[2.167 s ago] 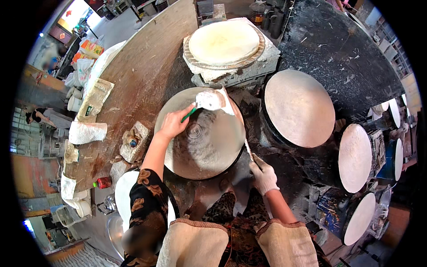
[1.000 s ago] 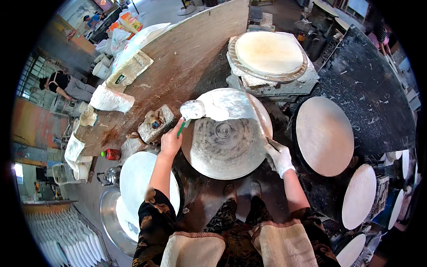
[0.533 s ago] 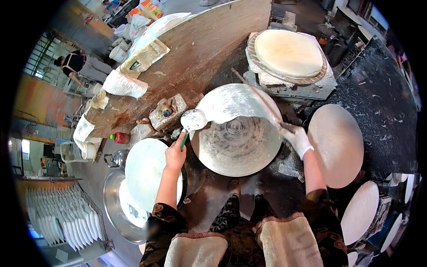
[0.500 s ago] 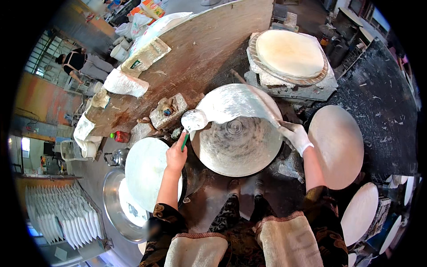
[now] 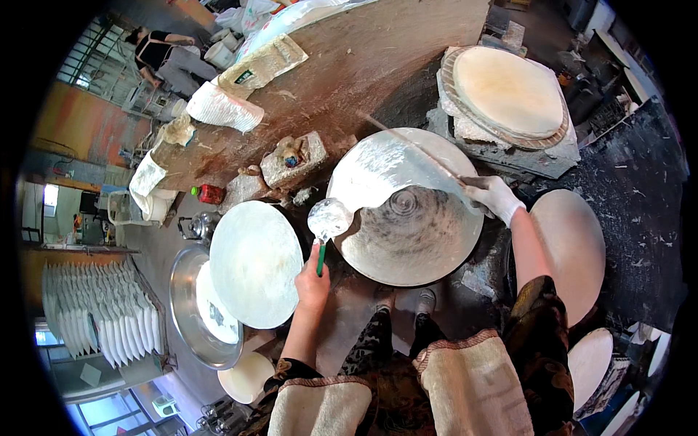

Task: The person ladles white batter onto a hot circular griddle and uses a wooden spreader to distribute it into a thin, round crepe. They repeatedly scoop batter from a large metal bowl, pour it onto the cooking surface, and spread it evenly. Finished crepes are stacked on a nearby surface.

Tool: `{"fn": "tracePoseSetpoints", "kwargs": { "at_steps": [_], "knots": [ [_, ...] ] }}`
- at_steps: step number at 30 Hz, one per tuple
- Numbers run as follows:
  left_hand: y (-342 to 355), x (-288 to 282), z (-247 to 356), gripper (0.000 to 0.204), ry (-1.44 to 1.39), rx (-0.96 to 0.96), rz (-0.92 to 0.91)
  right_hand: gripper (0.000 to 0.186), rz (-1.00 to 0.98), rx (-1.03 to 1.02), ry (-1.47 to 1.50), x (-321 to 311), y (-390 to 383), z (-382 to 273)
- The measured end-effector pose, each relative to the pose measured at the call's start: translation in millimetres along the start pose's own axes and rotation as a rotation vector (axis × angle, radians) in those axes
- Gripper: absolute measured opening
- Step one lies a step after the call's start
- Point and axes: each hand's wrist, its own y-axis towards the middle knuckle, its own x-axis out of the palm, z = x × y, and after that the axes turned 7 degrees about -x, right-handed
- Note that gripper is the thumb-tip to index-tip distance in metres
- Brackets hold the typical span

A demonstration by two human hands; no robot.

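Observation:
My left hand (image 5: pixel 313 285) is closed around the green handle of a metal ladle (image 5: pixel 329 218). The ladle's round, white-coated bowl is at the left rim of a big round griddle (image 5: pixel 429 251). Wet white batter (image 5: pixel 374 171) covers the griddle's far and left parts; its near and right parts show grey, with dark rings at the centre. In a white glove, my right hand (image 5: pixel 496 198) grips one end of a long thin stick (image 5: pixel 425 154). The stick slants over the griddle's far right side and reaches past its far rim.
Left of the griddle are a pale round disc (image 5: pixel 256 265) and a metal basin (image 5: pixel 207 345) with white contents. A round stack of flatbreads (image 5: pixel 507 91) sits on a block at the far right. Another disc (image 5: pixel 571 254) leans at the right. A person (image 5: pixel 171 59) stands far left.
The ladle has come nearer along the griddle's left rim, and batter now reaches lower there. My right hand and the stick have shifted slightly away. The whole view has shifted.

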Motion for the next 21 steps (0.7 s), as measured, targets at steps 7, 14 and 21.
{"fn": "tracePoseSetpoints", "kwargs": {
  "at_steps": [7,14,21],
  "knots": [
    [-34.9,8.6,9.0,0.059,-0.119,-0.058,0.065,0.048,-0.366,0.106,-0.237,48.6,-15.5,-9.3],
    [-71.0,2.2,13.5,0.055,-0.174,-0.131,0.014,0.043,-0.232,0.079,-0.136,-6.7,44.7,-21.6],
    [-102.9,2.4,23.2,0.057,-0.257,-0.088,0.008,0.046,-0.589,0.02,-0.33,19.4,43.4,-29.9]
  ]
}}
